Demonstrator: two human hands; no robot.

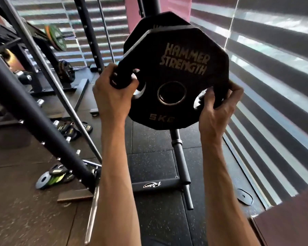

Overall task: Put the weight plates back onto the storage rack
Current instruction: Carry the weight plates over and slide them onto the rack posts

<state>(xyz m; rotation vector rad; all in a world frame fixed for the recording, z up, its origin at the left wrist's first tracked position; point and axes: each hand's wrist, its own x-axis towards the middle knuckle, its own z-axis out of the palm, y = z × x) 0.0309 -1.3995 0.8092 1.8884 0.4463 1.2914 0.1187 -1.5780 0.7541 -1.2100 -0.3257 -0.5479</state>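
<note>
Left hand (114, 91) and right hand (219, 103) each curl round the 5kg plate (176, 68) between them, but miss the hidden peg beyond and it probably drops.

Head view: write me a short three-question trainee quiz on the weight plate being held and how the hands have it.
1. True or false: the right hand alone grips the black plate while the left hand hangs free.
2. Which weight is marked on the plate? A 5 KG; B 10 KG; C 20 KG.
3. Fill in: the plate's lettering reads HAMMER ____.
Key: 1 false, both hands grip the plate at opposite sides; 2 A; 3 STRENGTH.
</note>
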